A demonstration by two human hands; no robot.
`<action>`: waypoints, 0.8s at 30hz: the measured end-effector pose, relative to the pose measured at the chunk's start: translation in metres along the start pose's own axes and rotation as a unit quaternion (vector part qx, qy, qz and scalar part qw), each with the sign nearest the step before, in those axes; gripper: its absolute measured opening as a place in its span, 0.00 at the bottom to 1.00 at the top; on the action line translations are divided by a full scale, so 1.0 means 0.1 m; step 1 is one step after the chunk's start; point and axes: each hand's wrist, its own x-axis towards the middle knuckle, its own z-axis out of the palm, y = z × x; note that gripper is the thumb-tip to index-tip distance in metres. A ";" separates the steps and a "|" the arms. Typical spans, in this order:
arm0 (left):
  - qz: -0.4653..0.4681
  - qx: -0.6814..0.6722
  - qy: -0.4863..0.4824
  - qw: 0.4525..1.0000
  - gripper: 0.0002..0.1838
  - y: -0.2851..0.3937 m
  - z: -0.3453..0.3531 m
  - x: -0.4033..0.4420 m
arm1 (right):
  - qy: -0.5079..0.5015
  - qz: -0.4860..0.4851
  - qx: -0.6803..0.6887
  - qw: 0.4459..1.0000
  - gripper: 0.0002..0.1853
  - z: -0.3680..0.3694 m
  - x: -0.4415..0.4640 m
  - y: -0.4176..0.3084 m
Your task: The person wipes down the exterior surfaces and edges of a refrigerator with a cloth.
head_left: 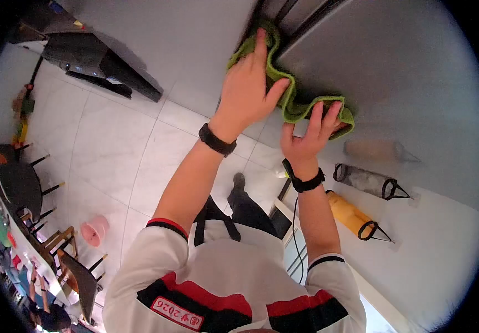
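A green cloth (290, 100) lies wavy and bunched against a glossy grey panel that looks like a fridge door (395, 61), along its dark grooved edge. My left hand (247, 91) presses the cloth's upper left end, index finger stretched along it and thumb apart at its edge; the other fingers are partly hidden. Lower right, my right hand (310, 133) has its fingers over the cloth's other end, with some fingertips tucked in its folds. Each wrist wears a black band.
A grey mesh bag (364, 180) and a yellow bag (353, 213) hang on the wall at right. A pink bucket (94, 231) stands on the tiled floor (114, 133). Chairs (20, 186) surround a cluttered table at left, with another person (50, 316) there. A black machine (92, 61) stands upper left.
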 end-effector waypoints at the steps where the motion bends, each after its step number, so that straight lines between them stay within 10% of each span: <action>1: -0.013 0.000 -0.006 1.000 0.47 0.01 0.02 -0.05 | -0.002 -0.002 -0.006 1.000 0.34 -0.02 0.00 0.01; 24: -0.065 0.035 -0.079 0.994 0.43 0.06 -0.08 -0.16 | 0.003 0.013 -0.005 1.000 0.33 -0.02 0.16 -0.09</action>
